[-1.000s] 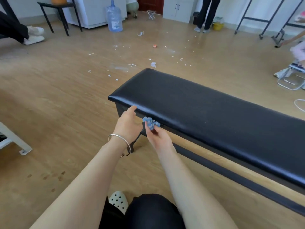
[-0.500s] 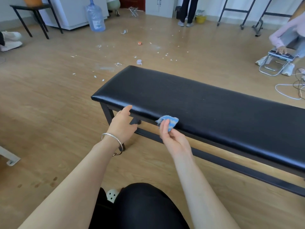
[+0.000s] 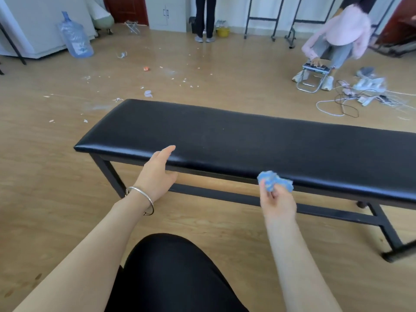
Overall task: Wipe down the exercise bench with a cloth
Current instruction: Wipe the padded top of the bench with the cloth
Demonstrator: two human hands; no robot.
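Left hand [image 3: 157, 174]: fingers straight, holding nothing, at front edge of bench [image 3: 247, 140]. Bench: long black padded top; we judge it smooth, firm. Cloth [image 3: 273, 180]: small, blue, bunched against front edge; we judge it soft, light, best pinched mid-wad. Right hand [image 3: 278, 203]: pinches cloth.

The bench [image 3: 247, 140], a long black padded top on a dark metal frame, is standing on a pale wooden floor [image 3: 45, 176]. The left hand [image 3: 157, 174] is resting straight fingers on its near edge, toward the left end. Further right, a crumpled blue cloth [image 3: 273, 181], pinched by the right hand [image 3: 278, 203], is meeting the same edge. Beyond the bench, white scraps [image 3: 147, 93], a blue water bottle [image 3: 75, 37] and tangled cables [image 3: 337, 106] are sitting on the floor.
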